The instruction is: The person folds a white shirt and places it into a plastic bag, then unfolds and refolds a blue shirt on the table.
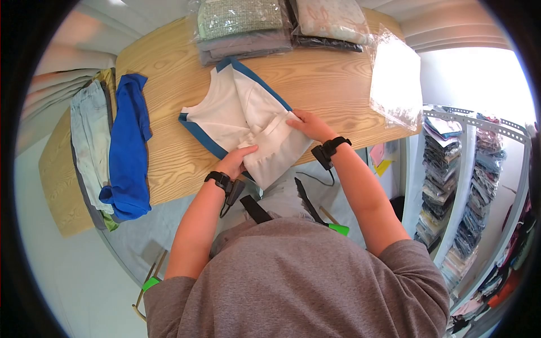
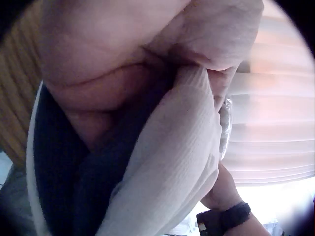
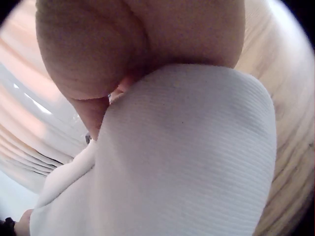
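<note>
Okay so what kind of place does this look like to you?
Probably a clothing stockroom or packing area: there are plastic-wrapped garments on the wooden table, and a metal rack beside it holds tall stacks of folded clothes.

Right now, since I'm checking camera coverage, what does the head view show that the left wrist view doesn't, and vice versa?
Only the head view: the bright blue cloth garment and white metal rack.
Only the left wrist view: fine ribbing in the white fabric.
Both: the left hand gripping the white garment with blue trim, and the black wristband on the right arm.
</note>
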`<state>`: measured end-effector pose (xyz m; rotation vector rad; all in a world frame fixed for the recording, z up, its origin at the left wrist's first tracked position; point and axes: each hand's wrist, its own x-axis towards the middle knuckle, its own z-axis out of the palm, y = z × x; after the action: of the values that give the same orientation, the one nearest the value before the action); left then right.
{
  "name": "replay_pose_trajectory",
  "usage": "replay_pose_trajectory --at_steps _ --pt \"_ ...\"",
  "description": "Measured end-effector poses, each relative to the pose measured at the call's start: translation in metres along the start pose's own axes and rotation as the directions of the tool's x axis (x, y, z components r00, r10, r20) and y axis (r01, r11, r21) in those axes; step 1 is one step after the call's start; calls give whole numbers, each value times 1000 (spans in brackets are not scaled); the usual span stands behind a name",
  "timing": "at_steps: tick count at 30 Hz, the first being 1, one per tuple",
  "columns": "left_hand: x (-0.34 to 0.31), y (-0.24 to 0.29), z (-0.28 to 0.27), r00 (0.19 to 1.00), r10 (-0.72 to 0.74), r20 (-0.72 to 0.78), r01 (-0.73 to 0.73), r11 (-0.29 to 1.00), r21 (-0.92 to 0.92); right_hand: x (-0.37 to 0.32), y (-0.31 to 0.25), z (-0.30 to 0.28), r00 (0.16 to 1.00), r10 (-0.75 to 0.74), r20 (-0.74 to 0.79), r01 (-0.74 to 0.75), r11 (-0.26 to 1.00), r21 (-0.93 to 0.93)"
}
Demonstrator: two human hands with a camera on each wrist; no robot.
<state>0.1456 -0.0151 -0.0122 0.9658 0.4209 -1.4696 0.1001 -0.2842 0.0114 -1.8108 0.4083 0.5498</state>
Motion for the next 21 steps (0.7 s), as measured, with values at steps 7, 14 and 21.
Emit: replay_pose_trajectory --at_steps 7,14,21 --pt "-9 -8 17 966 213 -146 -196 973 123 -6 -26 16 985 62 -161 -111 940 -322" --pt "-8 -5 0 980 151 129 -166 979 120 -23 -41 64 686 -725 -66 451 494 -743" --pt "-11 -9 10 976 176 -130 -164 981 102 -1 -30 81 789 -594 -158 207 499 -842"
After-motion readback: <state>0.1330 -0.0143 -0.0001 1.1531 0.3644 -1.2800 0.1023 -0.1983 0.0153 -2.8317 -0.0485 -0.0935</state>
